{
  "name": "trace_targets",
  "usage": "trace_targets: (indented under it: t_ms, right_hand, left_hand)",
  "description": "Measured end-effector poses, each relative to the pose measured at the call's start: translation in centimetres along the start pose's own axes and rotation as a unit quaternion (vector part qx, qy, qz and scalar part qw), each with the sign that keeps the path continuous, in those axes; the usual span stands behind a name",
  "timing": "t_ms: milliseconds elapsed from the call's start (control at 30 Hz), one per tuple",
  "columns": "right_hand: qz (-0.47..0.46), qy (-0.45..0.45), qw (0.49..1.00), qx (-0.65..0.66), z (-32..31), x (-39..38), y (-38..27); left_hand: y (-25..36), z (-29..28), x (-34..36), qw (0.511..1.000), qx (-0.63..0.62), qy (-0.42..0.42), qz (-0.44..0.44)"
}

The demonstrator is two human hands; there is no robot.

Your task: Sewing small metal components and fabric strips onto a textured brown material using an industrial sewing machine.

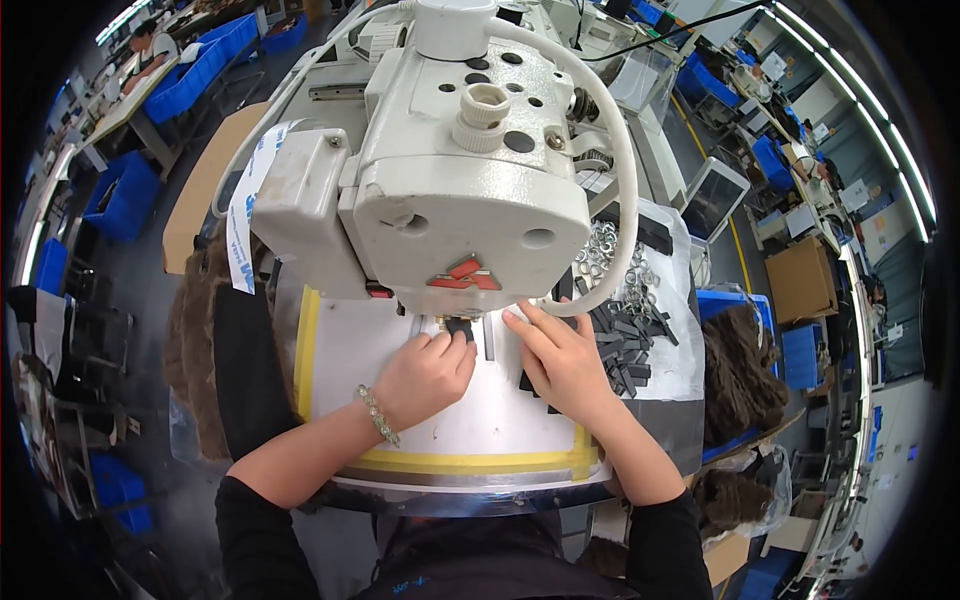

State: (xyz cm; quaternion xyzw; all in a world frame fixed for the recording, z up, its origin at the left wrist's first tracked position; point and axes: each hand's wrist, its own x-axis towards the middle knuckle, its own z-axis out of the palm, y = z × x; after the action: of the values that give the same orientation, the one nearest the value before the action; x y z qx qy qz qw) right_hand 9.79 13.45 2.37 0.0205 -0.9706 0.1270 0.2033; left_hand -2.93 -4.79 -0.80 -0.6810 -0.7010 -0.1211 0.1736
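In the middle stands a large white industrial sewing machine (470, 200), its head over a white work surface (450, 425) edged with yellow tape. My left hand (425, 375), a beaded bracelet at its wrist, is closed in a pinch on a short black strap piece (459, 328) right under the machine head. The strap's far end and the needle are mostly hidden by the head. My right hand (565, 365) lies on the surface to the right of the strap, fingers stretched out, with nothing visible in it. Just right of it lie loose black strap pieces (625, 345) in a pile.
Silver metal rings (605, 250) lie behind the strap pile. Brown furry fabric (200, 340) hangs at the left, and more furry fabric (740, 365) fills a blue bin at the right. A white cable (625, 200) loops beside the head. Other people sit at tables farther off.
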Motion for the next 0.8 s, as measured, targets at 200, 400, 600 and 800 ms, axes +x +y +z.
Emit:
trace_targets:
  t_ms: [200, 400, 600, 800]
  right_hand:
    - [0.0, -0.006, 1.0, 0.002, 0.4, -0.3, -0.4]
    - [0.003, -0.008, 1.0, 0.006, 1.1, -0.5, -0.3]
    - [-0.026, -0.03, 0.999, -0.009, 1.5, -0.8, -0.4]
    - [-0.032, -0.03, 0.999, -0.016, 2.2, -1.0, -0.4]
  left_hand:
    - [1.3, -1.3, 0.1, 0.997, 0.054, 0.046, 0.016]
    - [1.8, -0.6, 0.0, 0.997, -0.052, -0.031, -0.054]
    - [1.3, -0.9, -0.1, 0.995, -0.032, -0.066, -0.061]
    - [1.4, -1.0, -0.1, 0.997, -0.033, -0.056, -0.049]
